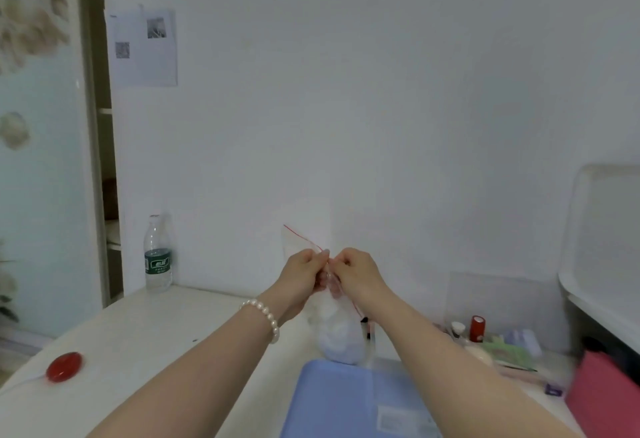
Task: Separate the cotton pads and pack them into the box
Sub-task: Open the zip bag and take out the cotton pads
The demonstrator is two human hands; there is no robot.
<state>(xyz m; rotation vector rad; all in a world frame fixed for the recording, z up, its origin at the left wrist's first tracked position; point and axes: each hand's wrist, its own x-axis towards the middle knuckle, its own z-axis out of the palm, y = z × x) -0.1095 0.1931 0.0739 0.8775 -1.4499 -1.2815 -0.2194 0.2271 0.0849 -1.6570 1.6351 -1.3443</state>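
A clear zip bag (337, 333) with a red seal line hangs in the air above the table, and white cotton pads fill its lower part. My left hand (304, 273) pinches the bag's top edge from the left. My right hand (356, 273) pinches the same edge from the right, so the two hands almost touch. Below the bag lies a blue plastic box (349, 403) at the near edge of the table; a label shows on its surface. I cannot tell whether the bag's seal is parted.
A water bottle (158, 254) stands at the back left by the wall. A red round object (64, 366) lies at the left of the white table (138, 340). Small cosmetics, a red tube (477, 328) and a pink box (606, 399) crowd the right side, under a white tray (602, 240).
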